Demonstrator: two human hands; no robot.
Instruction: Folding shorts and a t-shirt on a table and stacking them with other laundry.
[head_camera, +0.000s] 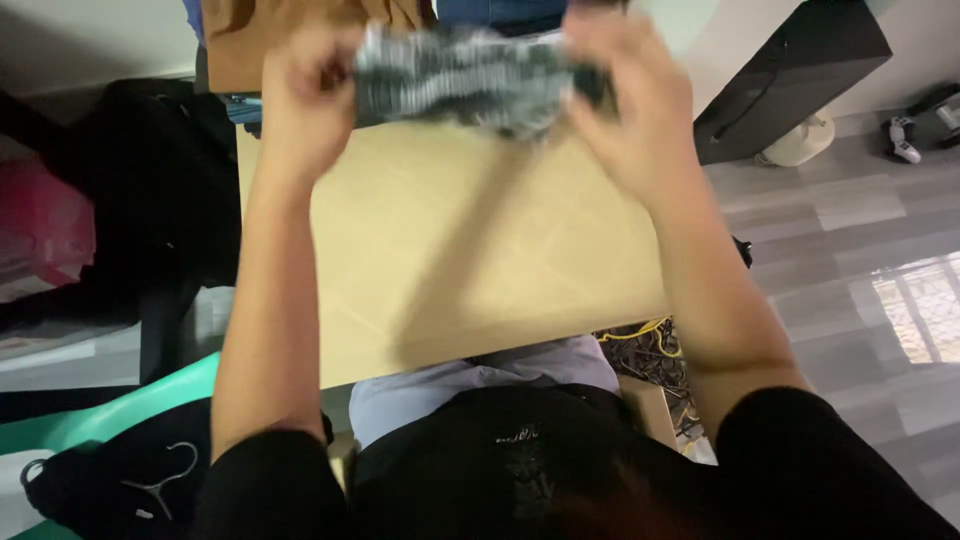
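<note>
Blurred black-and-white patterned cloth bundle (470, 75), at twelve o'clock over the pale wooden tabletop (450, 250), gripped at either end by clenched left hand (305, 95) and right hand (630, 95).

The crumpled cloth garment (470, 78) is black and grey-white in a small check-like pattern. The smooth wooden worktop (450, 250) is pale tan. A brown fabric piece (250, 35) lies beyond it. The plank floor (850, 240) is grey, the plastic clothes hanger (165, 478) grey.
</note>
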